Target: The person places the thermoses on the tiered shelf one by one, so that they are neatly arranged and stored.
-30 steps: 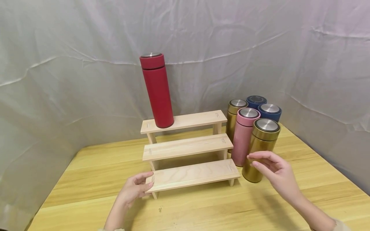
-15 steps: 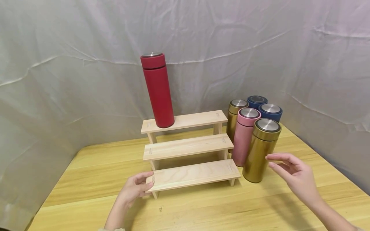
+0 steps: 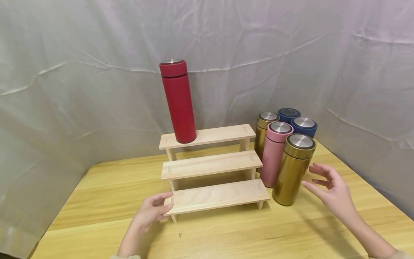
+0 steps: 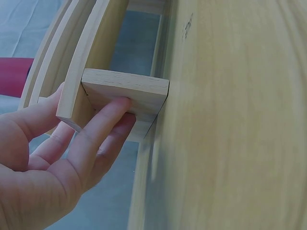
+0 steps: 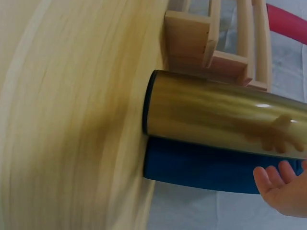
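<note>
A three-tier wooden display stand (image 3: 213, 162) stands on the table. My left hand (image 3: 151, 212) grips the left end of its lowest board; in the left wrist view, fingertips (image 4: 120, 106) press against the board's support. On the top tier, towards its left end, a tall red thermos (image 3: 179, 104) stands upright. My right hand (image 3: 336, 192) holds nothing, its fingers spread apart and gently bent, just right of the front gold thermos (image 3: 291, 176). A pink thermos (image 3: 275, 154) stands upright behind that one, beside the stand.
Behind the pink thermos are another gold thermos (image 3: 260, 135) and two blue ones, the nearer blue thermos (image 3: 304, 126) with a steel lid. Grey cloth (image 3: 113, 90) hangs behind and beside the yellow wooden table (image 3: 106, 201).
My right hand has moved right, from in front of the front gold thermos to beside it, and its fingers have spread. The left hand keeps its place on the stand.
</note>
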### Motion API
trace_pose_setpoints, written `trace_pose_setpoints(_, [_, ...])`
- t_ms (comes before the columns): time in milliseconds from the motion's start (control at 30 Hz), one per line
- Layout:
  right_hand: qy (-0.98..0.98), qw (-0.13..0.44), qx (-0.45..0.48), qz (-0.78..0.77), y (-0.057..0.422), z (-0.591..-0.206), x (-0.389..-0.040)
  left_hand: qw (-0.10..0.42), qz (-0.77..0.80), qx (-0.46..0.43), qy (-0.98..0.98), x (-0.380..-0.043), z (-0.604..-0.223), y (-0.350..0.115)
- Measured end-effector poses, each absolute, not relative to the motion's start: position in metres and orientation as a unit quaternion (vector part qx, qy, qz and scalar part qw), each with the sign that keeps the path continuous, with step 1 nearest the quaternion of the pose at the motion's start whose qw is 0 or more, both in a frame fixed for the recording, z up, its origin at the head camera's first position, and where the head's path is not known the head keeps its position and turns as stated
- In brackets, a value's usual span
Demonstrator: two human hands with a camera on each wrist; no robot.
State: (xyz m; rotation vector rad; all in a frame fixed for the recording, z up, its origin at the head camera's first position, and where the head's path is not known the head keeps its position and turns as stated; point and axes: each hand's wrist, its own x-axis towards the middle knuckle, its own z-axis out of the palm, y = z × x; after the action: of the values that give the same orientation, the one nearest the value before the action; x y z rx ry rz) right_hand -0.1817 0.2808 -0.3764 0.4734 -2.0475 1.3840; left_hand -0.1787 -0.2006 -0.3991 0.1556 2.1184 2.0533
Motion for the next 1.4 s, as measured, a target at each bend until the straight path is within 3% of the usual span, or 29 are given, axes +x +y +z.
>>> trace_pose_setpoints(233, [-0.797,0.268,0.148,0.521,0.303,-0.411,-0.217,0.098,0.695,0.052,0.71,-0.179,-0.399,-0.2])
trace_pose_setpoints(767, [-0.835,0.193,0.119,0.502,0.257,-0.366,-0.197,0.105,0.7,0.051,0.705,-0.18,-0.4,-0.2])
trace_pose_setpoints(1267, [-0.841,0.207,0.06,0.496,0.254,-0.362,-0.197,0.111,0.701,0.051,0.703,-0.179,-0.398,-0.201])
trace_pose_setpoints(1400, [-0.83,0.218,0.048,0.511,0.272,-0.387,-0.215,0.11,0.699,0.054,0.704,-0.179,-0.398,-0.202])
